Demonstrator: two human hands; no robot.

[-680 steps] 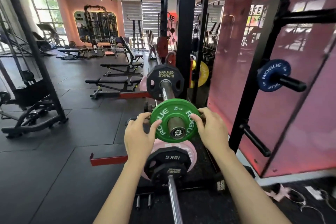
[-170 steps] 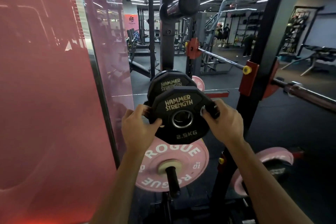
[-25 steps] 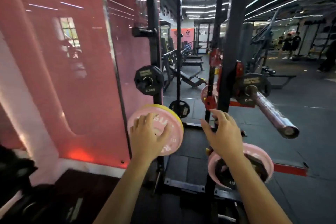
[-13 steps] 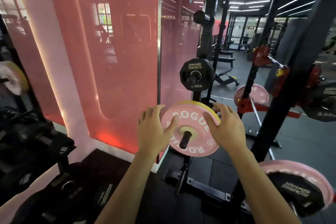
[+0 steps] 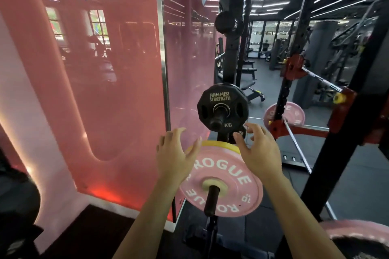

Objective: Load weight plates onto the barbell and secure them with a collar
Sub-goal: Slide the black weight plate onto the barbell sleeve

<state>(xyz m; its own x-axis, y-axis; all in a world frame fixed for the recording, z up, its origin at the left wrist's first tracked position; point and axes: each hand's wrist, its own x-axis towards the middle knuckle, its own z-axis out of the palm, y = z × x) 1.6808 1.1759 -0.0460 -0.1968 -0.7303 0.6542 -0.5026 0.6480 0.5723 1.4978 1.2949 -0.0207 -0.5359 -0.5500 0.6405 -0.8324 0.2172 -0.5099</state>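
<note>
A pink Rogue plate (image 5: 227,183) with a yellow plate (image 5: 216,144) behind it hangs on a black storage peg (image 5: 211,201) of the rack. Above it a black Hammer Strength plate (image 5: 222,104) sits on a higher peg. My left hand (image 5: 175,155) is at the pink plate's upper left edge, fingers spread. My right hand (image 5: 257,150) hovers at the upper right edge, fingers spread between the pink and black plates. Neither hand grips anything. The barbell shaft (image 5: 322,79) rests on a red hook at the right.
A pink glossy wall panel (image 5: 94,69) stands close on the left. Black rack uprights (image 5: 339,153) rise at the right. Another pink plate (image 5: 293,114) hangs farther back, and one more pink plate (image 5: 357,231) is at the bottom right corner. Dark gear lies at the lower left.
I have moved closer to the storage pegs. Both hands lifted from the pink plate's sides toward its top edge and spread open, the right one rising toward the black plate.
</note>
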